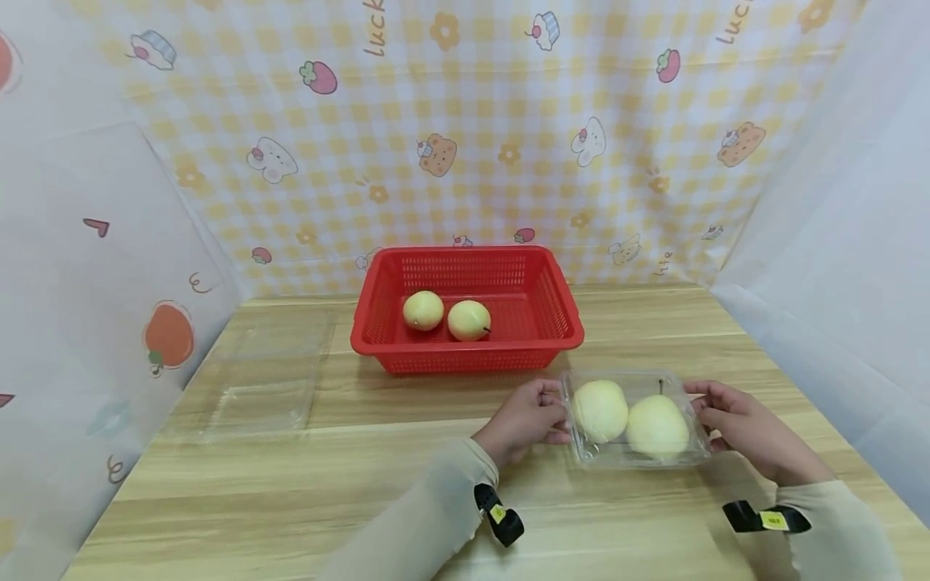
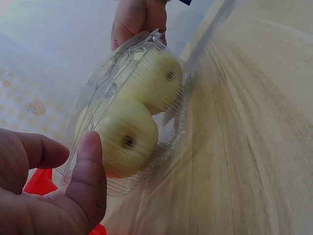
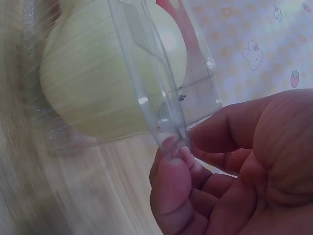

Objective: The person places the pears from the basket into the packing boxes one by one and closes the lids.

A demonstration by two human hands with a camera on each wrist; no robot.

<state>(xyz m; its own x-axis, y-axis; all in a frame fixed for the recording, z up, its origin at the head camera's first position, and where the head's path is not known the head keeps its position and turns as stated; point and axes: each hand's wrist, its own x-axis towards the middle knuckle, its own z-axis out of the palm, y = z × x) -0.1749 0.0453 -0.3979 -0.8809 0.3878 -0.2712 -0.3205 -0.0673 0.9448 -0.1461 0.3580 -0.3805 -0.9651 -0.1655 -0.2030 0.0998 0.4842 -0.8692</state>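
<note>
A clear plastic clamshell box with its lid down contains two round, pale yellow pears, a left pear and a right pear whose stem points up. My left hand holds the box's left end, its thumb near the rim in the left wrist view. At the opposite end, my right hand pinches the box's edge between thumb and fingers, seen close up in the right wrist view. The box is close over the table, its front side toward me.
Behind the box stands a red plastic basket with two more pears in its left half. Clear plastic packaging lies on the wooden table at the left. A patterned curtain hangs behind the table, with white sheets at both sides.
</note>
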